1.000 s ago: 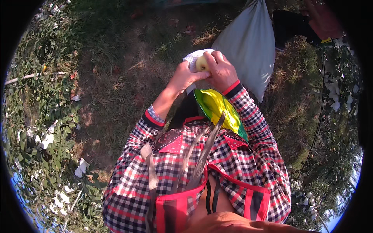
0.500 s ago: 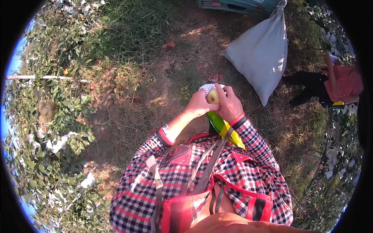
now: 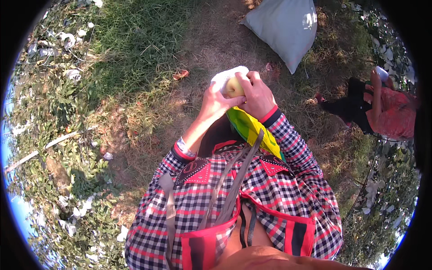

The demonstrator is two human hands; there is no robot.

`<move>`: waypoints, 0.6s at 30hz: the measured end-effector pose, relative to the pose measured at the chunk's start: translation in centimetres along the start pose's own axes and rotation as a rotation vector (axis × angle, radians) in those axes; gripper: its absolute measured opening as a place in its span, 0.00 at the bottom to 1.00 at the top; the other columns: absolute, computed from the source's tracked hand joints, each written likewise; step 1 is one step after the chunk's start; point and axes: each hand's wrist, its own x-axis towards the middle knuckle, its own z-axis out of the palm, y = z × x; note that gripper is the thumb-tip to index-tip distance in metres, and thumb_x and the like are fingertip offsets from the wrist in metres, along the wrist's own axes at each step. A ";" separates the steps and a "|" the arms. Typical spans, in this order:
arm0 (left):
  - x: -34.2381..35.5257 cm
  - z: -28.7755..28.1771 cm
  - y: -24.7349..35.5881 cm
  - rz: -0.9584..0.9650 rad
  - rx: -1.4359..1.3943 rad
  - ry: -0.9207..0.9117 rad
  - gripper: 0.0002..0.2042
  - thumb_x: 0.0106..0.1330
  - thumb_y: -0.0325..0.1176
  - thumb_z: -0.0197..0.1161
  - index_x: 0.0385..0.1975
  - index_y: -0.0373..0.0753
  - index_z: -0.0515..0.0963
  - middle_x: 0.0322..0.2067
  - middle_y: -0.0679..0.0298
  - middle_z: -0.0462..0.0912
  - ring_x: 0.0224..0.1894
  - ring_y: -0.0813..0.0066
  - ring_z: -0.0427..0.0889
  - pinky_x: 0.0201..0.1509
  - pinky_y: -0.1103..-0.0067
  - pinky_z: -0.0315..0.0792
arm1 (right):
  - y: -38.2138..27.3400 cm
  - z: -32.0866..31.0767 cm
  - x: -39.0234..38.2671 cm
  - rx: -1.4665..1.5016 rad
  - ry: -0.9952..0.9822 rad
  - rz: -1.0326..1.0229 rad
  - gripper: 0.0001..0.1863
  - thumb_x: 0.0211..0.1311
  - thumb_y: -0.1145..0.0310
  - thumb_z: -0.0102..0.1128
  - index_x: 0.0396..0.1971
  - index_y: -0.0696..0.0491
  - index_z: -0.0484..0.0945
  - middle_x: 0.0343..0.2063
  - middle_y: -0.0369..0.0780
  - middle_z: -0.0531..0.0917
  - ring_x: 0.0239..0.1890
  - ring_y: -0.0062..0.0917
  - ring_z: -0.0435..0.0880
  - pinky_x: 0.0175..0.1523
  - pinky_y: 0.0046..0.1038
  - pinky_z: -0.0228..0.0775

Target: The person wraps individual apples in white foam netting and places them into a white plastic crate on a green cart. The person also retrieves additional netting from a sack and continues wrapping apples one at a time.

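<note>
A pale yellow apple [image 3: 234,87] sits between my two hands, out in front of my chest. White foam netting [image 3: 227,75] lies against its far side and reaches toward the left. My left hand [image 3: 213,103] is curled round the near left of the apple and the netting. From the right, my right hand [image 3: 258,96] grips the apple with bent fingers, its thumb close to my left thumb. Below the hands, a green and yellow bag [image 3: 254,131] hangs at my front, partly behind my right forearm and a grey strap [image 3: 243,180].
A full pale sack [image 3: 288,29] lies on the grassy ground ahead. At the right another person in a red top [image 3: 393,112] holds something white near leafy branches. Trees with white wrappings [image 3: 72,74] line both sides, and a pale pole [image 3: 49,145] slants at the left.
The view has shifted forward, so the sack sits higher. My hands and the apple appear farther left and higher, and more netting shows to the left of the apple.
</note>
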 end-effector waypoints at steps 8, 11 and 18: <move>17.8 -5.7 -0.6 0.030 0.077 -0.097 0.31 0.43 0.39 0.79 0.46 0.27 0.76 0.40 0.53 0.83 0.44 0.67 0.83 0.49 0.70 0.76 | 5.7 2.2 16.4 -0.074 0.028 0.044 0.33 0.44 0.64 0.70 0.54 0.53 0.69 0.40 0.48 0.72 0.37 0.44 0.81 0.38 0.40 0.78; 24.9 -7.3 -0.7 0.107 0.068 -0.144 0.30 0.43 0.36 0.79 0.47 0.31 0.77 0.40 0.55 0.84 0.43 0.69 0.83 0.48 0.72 0.76 | 7.5 2.1 22.4 -0.084 0.088 -0.008 0.32 0.44 0.66 0.68 0.54 0.53 0.69 0.41 0.49 0.73 0.37 0.43 0.80 0.37 0.37 0.77; 37.6 -11.8 4.0 0.101 -0.139 -0.321 0.32 0.43 0.30 0.79 0.52 0.35 0.75 0.46 0.61 0.81 0.47 0.74 0.80 0.53 0.74 0.74 | 11.1 1.3 34.6 0.040 0.093 -0.009 0.37 0.42 0.65 0.71 0.56 0.53 0.67 0.41 0.50 0.71 0.38 0.45 0.80 0.40 0.38 0.76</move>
